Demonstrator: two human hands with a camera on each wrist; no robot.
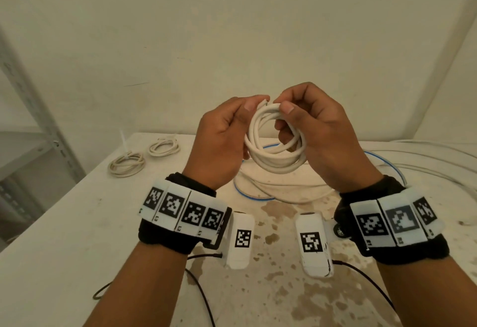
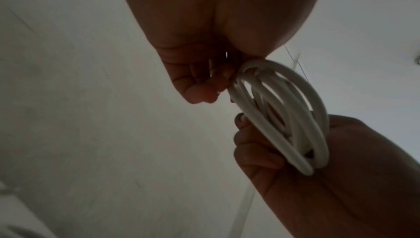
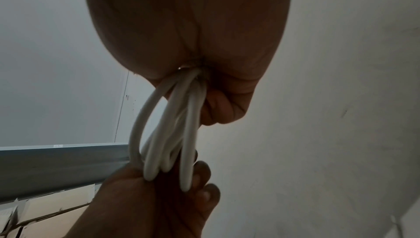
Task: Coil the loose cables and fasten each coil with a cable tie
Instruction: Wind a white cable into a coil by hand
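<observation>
Both hands hold white coil (image 1: 275,143) in air above table (image 1: 77,223). Left hand (image 1: 222,143) pinches top, right hand (image 1: 312,130) curls through loops. Tuck loose end flat, keep loops even; no tie visible yet.

Left hand (image 1: 222,140): raised, fingers curled — pinching the coil (image 1: 275,143) (at its top).
Right hand (image 1: 315,133): raised, gripping the coil.

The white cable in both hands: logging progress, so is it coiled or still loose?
Coiled. The white cable forms several stacked loops held above the table, left hand and right hand pinching its top.
</observation>
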